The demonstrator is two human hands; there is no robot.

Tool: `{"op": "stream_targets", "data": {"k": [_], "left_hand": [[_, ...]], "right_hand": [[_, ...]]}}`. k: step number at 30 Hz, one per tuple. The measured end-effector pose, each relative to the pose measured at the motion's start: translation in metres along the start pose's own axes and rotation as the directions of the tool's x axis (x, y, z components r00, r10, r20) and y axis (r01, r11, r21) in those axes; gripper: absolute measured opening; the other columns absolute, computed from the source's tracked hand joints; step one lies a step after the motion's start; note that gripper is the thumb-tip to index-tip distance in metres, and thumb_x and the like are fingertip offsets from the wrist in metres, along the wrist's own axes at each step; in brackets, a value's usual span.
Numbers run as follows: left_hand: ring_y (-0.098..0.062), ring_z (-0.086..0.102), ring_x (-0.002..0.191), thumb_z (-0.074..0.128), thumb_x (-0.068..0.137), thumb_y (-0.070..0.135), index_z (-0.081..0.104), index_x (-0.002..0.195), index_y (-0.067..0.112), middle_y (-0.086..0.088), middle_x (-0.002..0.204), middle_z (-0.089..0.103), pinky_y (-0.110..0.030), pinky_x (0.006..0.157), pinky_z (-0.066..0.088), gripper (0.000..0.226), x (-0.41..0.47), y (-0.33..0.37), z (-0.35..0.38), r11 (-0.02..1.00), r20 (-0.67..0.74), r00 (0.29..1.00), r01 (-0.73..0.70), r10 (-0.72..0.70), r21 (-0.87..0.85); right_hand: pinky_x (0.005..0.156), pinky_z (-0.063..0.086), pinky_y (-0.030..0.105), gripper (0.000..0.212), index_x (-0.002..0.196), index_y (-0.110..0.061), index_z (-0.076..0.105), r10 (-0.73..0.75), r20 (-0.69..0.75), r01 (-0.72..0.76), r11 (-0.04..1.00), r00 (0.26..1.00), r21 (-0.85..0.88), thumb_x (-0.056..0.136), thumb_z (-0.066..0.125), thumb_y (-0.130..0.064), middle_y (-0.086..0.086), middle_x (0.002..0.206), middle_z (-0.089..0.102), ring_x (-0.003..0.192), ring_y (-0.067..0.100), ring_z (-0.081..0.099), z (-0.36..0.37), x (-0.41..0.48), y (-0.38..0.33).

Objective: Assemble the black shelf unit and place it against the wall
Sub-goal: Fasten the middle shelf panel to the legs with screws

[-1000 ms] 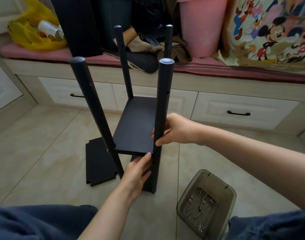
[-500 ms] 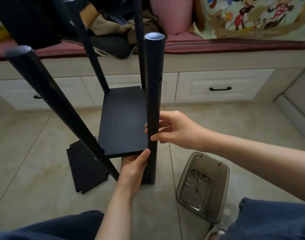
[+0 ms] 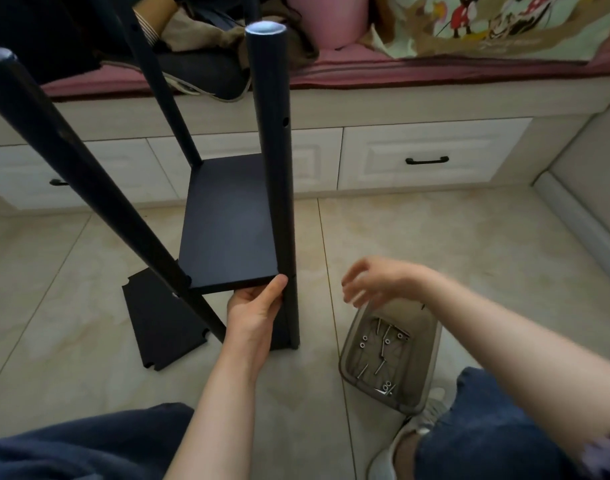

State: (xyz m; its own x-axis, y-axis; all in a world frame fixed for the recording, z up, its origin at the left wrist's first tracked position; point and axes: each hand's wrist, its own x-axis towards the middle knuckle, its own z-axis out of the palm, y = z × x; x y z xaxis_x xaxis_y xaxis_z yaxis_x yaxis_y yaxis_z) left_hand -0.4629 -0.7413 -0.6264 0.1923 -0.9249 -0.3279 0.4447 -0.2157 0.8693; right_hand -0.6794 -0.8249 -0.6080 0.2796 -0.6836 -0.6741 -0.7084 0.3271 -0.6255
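Roughly midway: left hand gripped the one fitted shelf, right hand hung loose and empty over the screw tray, another panel unmounted.

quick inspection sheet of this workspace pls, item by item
surface: tiled floor, beige; the posts stand on it
job's things: shelf board set between black posts, near-right post upright; loose board flat on the floor; screws in a grey tub
clutter: clothes pile and pink bucket on the window seat
hands: left hand grips the shelf board's front edge beside the post; right hand open, blurred, above the tub, holding nothing
cables: nothing seen
surroundings: white drawers under a pink cushion
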Motion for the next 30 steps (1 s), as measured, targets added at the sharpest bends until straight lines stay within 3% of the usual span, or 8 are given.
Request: {"op": "stream_targets", "data": {"k": [4, 8, 11, 18, 22, 24, 27, 30], "left_hand": [[-0.027, 0.068, 0.113, 0.081, 0.062, 0.032, 0.062, 0.126, 0.0, -0.015, 0.118, 0.072, -0.048, 0.11, 0.046, 0.074, -0.001, -0.001, 0.003, 1.0, -0.016, 1.0, 0.003, -0.003, 0.026], [-0.026, 0.069, 0.112, 0.078, 0.066, 0.029, 0.062, 0.125, -0.001, -0.015, 0.116, 0.072, -0.047, 0.111, 0.046, 0.068, -0.003, 0.001, 0.005, 0.999, -0.033, 0.999, 0.014, -0.013, 0.034], [-0.027, 0.067, 0.115, 0.076, 0.07, 0.026, 0.064, 0.12, 0.001, -0.016, 0.118, 0.071, -0.046, 0.111, 0.045, 0.057, -0.004, 0.001, 0.004, 0.999, -0.038, 0.999, 0.026, -0.025, 0.042], [-0.026, 0.068, 0.114, 0.077, 0.069, 0.028, 0.062, 0.124, 0.002, -0.017, 0.12, 0.07, -0.047, 0.111, 0.045, 0.063, -0.005, 0.001, 0.003, 0.998, -0.064, 0.997, 0.035, -0.031, 0.056], [-0.025, 0.068, 0.115, 0.081, 0.063, 0.034, 0.06, 0.127, 0.0, -0.016, 0.122, 0.07, -0.049, 0.112, 0.044, 0.076, -0.007, 0.001, 0.005, 0.997, -0.083, 0.996, 0.026, -0.02, 0.077], [-0.023, 0.067, 0.116, 0.08, 0.064, 0.036, 0.059, 0.13, 0.0, -0.013, 0.123, 0.07, -0.047, 0.112, 0.044, 0.078, -0.01, -0.001, 0.009, 0.996, -0.103, 0.995, 0.022, -0.014, 0.081], [-0.02, 0.066, 0.118, 0.076, 0.068, 0.036, 0.059, 0.132, 0.004, -0.009, 0.124, 0.07, -0.044, 0.112, 0.044, 0.074, -0.013, -0.003, 0.014, 0.995, -0.125, 0.992, 0.014, -0.002, 0.094], [-0.017, 0.065, 0.119, 0.074, 0.072, 0.034, 0.059, 0.133, 0.005, -0.007, 0.124, 0.07, -0.043, 0.112, 0.044, 0.069, -0.016, -0.003, 0.016, 0.995, -0.121, 0.993, 0.006, 0.007, 0.105]], "right_hand": [[0.065, 0.055, 0.035, 0.038, 0.115, 0.001, 0.058, 0.241, -0.096, -0.25, 0.964, 0.966, -0.094, 0.101, 0.053, -0.034, 0.01, 0.098, 0.064, 0.082, 0.027, 0.062, 0.053, 0.031, 0.055], [0.099, 0.045, 0.037, 0.072, 0.143, 0.009, 0.035, 0.325, -0.161, -0.333, 0.942, 0.932, -0.031, 0.099, 0.052, -0.046, 0.02, 0.143, 0.048, 0.129, 0.034, 0.051, 0.108, 0.05, 0.088], [0.106, 0.039, 0.035, 0.079, 0.148, 0.008, 0.02, 0.299, -0.205, -0.288, 0.954, 0.932, 0.083, 0.097, 0.059, -0.039, 0.022, 0.151, 0.039, 0.138, 0.036, 0.041, 0.131, 0.058, 0.095], [0.109, 0.041, 0.037, 0.079, 0.151, -0.001, 0.025, 0.15, -0.105, -0.149, 0.989, 0.983, 0.008, 0.093, 0.065, -0.038, 0.014, 0.151, 0.042, 0.137, 0.031, 0.044, 0.143, 0.065, 0.099], [0.106, 0.043, 0.033, 0.075, 0.145, -0.007, 0.037, 0.048, -0.026, -0.049, 0.998, 0.998, -0.025, 0.088, 0.068, -0.046, 0.008, 0.145, 0.049, 0.131, 0.027, 0.049, 0.147, 0.071, 0.097], [0.1, 0.042, 0.03, 0.055, 0.137, -0.014, 0.049, 0.025, 0.053, -0.025, 1.0, 0.998, 0.01, 0.095, 0.059, -0.047, 0.005, 0.133, 0.056, 0.125, 0.025, 0.053, 0.148, 0.072, 0.093], [0.084, 0.042, 0.027, 0.02, 0.101, -0.024, 0.058, 0.008, 0.053, -0.01, 0.999, 0.999, 0.04, 0.103, 0.046, -0.04, -0.001, 0.097, 0.062, 0.097, 0.019, 0.059, 0.145, 0.076, 0.094], [0.083, 0.046, 0.027, 0.023, 0.109, -0.01, 0.066, 0.056, 0.007, -0.055, 0.997, 0.998, -0.059, 0.102, 0.047, -0.021, 0.01, 0.107, 0.068, 0.1, 0.023, 0.063, 0.141, 0.079, 0.106]]}}
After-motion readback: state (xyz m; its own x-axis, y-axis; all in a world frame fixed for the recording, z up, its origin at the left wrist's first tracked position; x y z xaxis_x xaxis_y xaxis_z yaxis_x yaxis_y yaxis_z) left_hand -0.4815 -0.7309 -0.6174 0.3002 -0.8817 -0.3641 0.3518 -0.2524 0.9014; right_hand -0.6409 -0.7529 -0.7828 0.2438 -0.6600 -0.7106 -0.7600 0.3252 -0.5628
